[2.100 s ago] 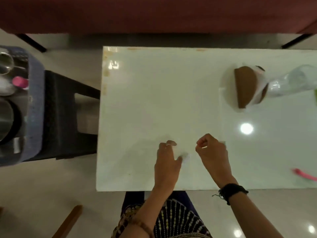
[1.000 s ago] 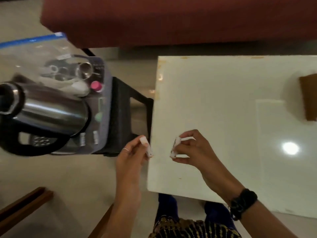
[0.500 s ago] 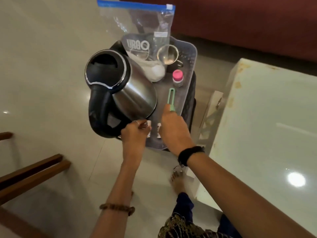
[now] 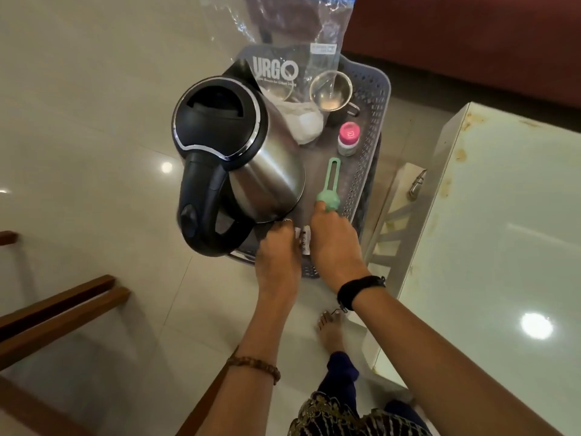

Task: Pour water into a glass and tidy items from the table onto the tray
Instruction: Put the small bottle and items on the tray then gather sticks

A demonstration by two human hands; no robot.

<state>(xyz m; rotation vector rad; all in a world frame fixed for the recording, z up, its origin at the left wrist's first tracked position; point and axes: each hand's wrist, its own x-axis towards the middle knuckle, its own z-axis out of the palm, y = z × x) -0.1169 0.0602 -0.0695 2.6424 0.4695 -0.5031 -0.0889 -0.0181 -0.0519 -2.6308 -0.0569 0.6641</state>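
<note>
A blue-grey perforated tray sits on a dark stool left of the white table. Both of my hands reach over its near edge. My left hand pinches a small white sachet beside the steel kettle. My right hand holds a second white sachet low over the tray floor, its fingertips touching a green plastic tool. The two sachets lie side by side between my hands. No glass is in view.
On the tray also stand a pink-capped small bottle, a steel cup and a clear zip bag with a white pouch. Wooden chair rails are at the left. A red sofa runs behind.
Each hand picked a sachet off the table, and I turned left to the tray. Both hands have come down to the tray's near edge with the sachets.
</note>
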